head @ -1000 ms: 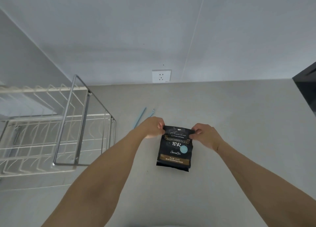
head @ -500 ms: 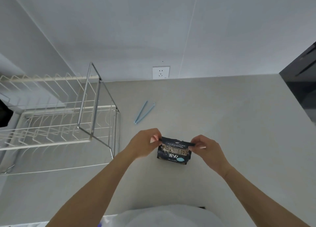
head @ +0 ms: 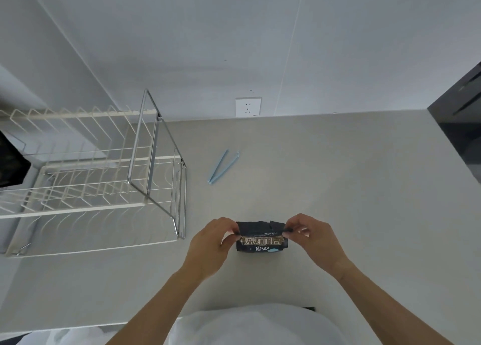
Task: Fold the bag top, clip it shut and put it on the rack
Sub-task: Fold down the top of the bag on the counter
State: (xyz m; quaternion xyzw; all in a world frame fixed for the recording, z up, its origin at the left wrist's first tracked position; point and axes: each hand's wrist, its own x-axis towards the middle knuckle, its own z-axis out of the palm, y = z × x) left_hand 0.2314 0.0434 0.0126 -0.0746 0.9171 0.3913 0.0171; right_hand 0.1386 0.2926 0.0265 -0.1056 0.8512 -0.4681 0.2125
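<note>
A small black coffee bag with gold lettering stands on the grey counter, its top bent over toward me. My left hand pinches the bag's top left corner and my right hand pinches the top right corner. A light blue clip lies open on the counter behind the bag, untouched. The white and chrome wire rack stands to the left.
A white wall socket sits on the back wall above the counter. A dark appliance stands at the right edge. A black object shows at the far left behind the rack. My white shirt fills the bottom.
The bag came closer to me and its top has folded down, so less of its front shows. Both hands kept hold of the top corners. The view tilted.
</note>
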